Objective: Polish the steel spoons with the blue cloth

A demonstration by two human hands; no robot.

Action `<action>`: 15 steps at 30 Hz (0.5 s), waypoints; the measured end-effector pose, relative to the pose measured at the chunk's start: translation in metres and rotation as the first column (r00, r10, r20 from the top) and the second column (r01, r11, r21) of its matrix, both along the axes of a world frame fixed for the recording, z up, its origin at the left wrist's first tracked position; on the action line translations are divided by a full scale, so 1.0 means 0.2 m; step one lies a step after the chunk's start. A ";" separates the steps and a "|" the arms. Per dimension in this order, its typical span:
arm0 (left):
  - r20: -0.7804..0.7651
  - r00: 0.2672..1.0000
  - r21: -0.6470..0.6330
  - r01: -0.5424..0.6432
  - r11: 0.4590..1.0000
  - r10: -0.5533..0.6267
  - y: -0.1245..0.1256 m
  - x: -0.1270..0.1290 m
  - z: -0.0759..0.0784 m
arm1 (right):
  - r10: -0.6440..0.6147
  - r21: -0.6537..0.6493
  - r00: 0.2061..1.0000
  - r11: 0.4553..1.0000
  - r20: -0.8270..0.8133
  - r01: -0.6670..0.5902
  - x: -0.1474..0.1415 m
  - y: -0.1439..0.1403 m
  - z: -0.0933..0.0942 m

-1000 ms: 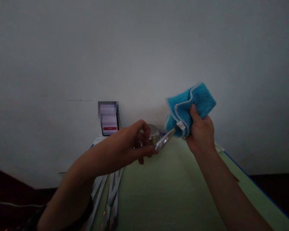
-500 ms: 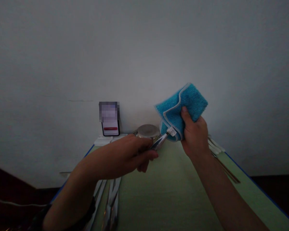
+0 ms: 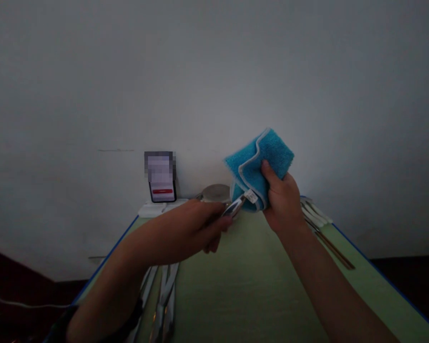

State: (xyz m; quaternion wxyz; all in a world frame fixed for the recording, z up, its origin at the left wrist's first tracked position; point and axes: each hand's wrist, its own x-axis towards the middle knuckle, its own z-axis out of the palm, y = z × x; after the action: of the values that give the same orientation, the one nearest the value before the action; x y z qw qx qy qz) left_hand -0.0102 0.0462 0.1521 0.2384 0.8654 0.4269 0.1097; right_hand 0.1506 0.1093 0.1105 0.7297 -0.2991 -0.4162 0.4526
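Both hands have drifted left & closer together vs 1 s ago; the blue cloth [image 3: 259,164] now wraps more of the utensil [image 3: 235,207]. Right hand [image 3: 283,202] clamps the folded terry cloth, grey-piped edge, small white tag, print unreadable. Left hand [image 3: 203,224] fingers pinch the shiny metal utensil, tip inside the cloth, above the far part of the green table [image 3: 250,286]. Phone [image 3: 161,177] w/ red bar stands far left, screen blurred. Round steel lid [image 3: 215,192] sits behind; flat metal cutlery [image 3: 166,295] lies near left.

I count one blue cloth [image 3: 259,164], one metal utensil [image 3: 235,208] pressed into it, one phone [image 3: 161,177], one round metal lid [image 3: 215,192] and one table [image 3: 257,286]. Several utensils [image 3: 164,297] lie at left and several more [image 3: 320,224] at right; exact numbers are unreadable.
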 end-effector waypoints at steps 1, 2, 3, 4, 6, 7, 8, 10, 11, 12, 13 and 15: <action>0.009 1.000 -0.033 0.002 0.999 -0.002 0.00 0.00 0.00 | -0.035 0.022 0.999 0.999 0.026 0.035 0.00 0.00 0.00; 0.011 1.000 -0.061 0.003 0.998 -0.002 0.00 0.00 0.00 | -0.073 0.048 0.996 0.996 0.053 0.071 0.00 0.00 0.00; 0.005 1.000 -0.079 -0.001 0.997 0.001 0.01 0.00 -0.01 | -0.109 0.075 0.991 0.992 0.080 0.103 0.00 0.00 0.00; -0.008 1.000 -0.085 -0.007 0.996 0.006 0.01 -0.01 -0.01 | -0.138 0.100 0.985 0.987 0.104 0.128 0.00 0.00 0.00; -0.029 0.999 -0.079 -0.016 0.997 0.014 0.02 -0.01 -0.02 | -0.174 0.140 0.975 0.978 0.135 0.155 0.00 -0.01 0.00; -0.032 0.999 -0.076 -0.017 0.997 0.015 0.03 -0.02 -0.02 | -0.182 0.154 0.973 0.975 0.143 0.160 0.01 -0.01 0.00; -0.027 0.999 -0.077 -0.019 0.997 0.017 0.03 -0.02 -0.02 | -0.186 0.161 0.971 0.974 0.150 0.162 0.01 -0.02 0.00; -0.012 1.000 -0.096 -0.024 0.995 0.023 0.03 -0.03 -0.02 | -0.189 0.164 0.968 0.973 0.163 0.162 0.02 -0.01 0.01; -0.004 1.000 -0.108 -0.027 0.994 0.027 0.02 -0.03 -0.02 | -0.189 0.164 0.967 0.973 0.172 0.161 0.03 -0.01 0.01; 0.004 0.999 -0.119 -0.032 0.992 0.033 0.02 -0.03 -0.01 | -0.188 0.164 0.965 0.974 0.182 0.158 0.03 -0.01 0.01; 0.009 0.999 -0.127 -0.038 0.991 0.039 0.02 -0.03 -0.01 | -0.186 0.163 0.963 0.974 0.193 0.156 0.03 -0.01 0.01; 0.006 0.998 -0.136 -0.056 0.989 0.057 0.01 -0.03 0.00 | -0.187 0.160 0.959 0.975 0.215 0.154 0.03 -0.01 0.00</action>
State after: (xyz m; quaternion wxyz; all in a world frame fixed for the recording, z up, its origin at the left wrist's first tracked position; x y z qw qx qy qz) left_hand -0.0170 0.0484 0.1512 0.2954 0.8342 0.4566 0.0913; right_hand 0.1568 0.1083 0.1106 0.7328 -0.3312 -0.5010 0.3198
